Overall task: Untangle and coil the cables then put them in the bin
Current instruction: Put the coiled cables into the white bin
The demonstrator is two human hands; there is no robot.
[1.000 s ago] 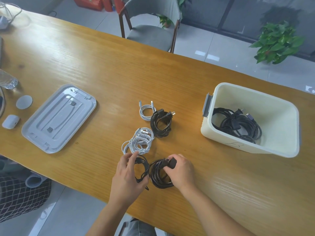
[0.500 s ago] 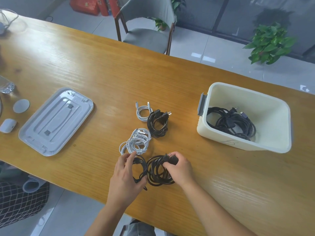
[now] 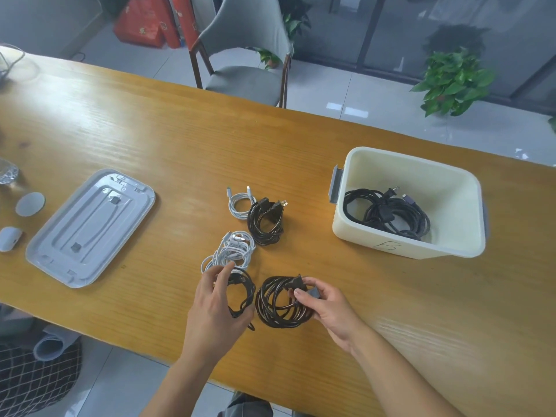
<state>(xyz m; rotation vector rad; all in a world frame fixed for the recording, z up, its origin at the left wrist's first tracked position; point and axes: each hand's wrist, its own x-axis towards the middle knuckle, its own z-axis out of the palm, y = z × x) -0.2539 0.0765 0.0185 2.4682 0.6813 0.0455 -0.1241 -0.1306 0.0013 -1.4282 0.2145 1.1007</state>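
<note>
Five coiled cables lie on our wooden table [image 3: 150, 139]; one black bundle [image 3: 388, 213] already sits in the cream plastic bin [image 3: 451, 252]. Our right hand [image 3: 326, 308] grips a coiled black power cord [image 3: 278, 305]; our left hand [image 3: 215, 302] rests, fingers relaxed, on a thinner black coil [image 3: 243, 291]. We judge binning has barely begun.

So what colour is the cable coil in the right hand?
Black coil, gripped by the right hand; head view.

Right hand [image 3: 326, 307] grips black coil [image 3: 278, 302]; left hand [image 3: 215, 299] perhaps touching thinner coil [image 3: 243, 291].
</note>
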